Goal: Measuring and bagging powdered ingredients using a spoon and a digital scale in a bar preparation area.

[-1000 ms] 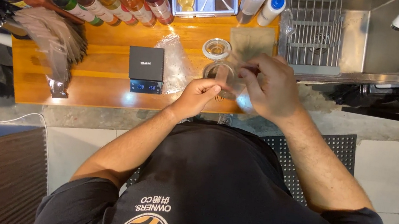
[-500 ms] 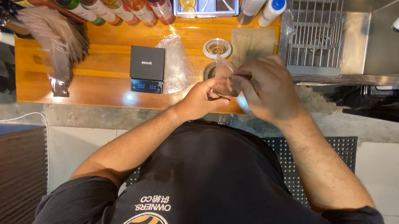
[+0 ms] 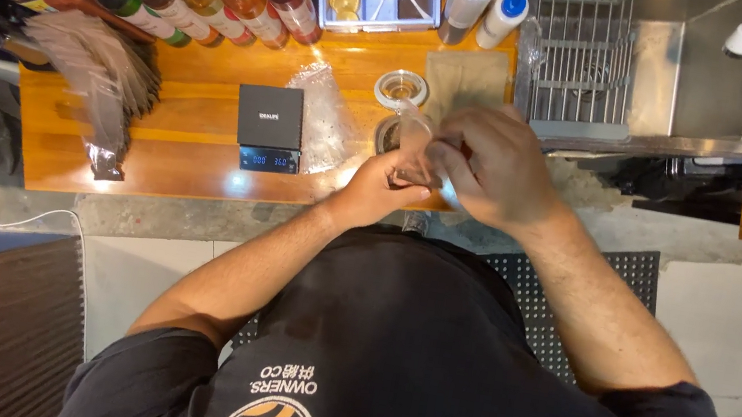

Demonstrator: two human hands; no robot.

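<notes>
While both my hands meet at the near edge of the desk [image 3: 201, 152], they grasp one clear plastic cup [image 3: 413, 141].
My left hand [image 3: 379, 190] grips the cup from below; my right hand [image 3: 497, 164] closes over it from the side (contents not discernible). A black scale [image 3: 269, 127] lies well to the left, a round clear lid [image 3: 400, 88] just behind.

Warm overhead light glares off the wooden counter [image 3: 204, 137]; the upper left corner lies dark, edges slightly bent.
</notes>
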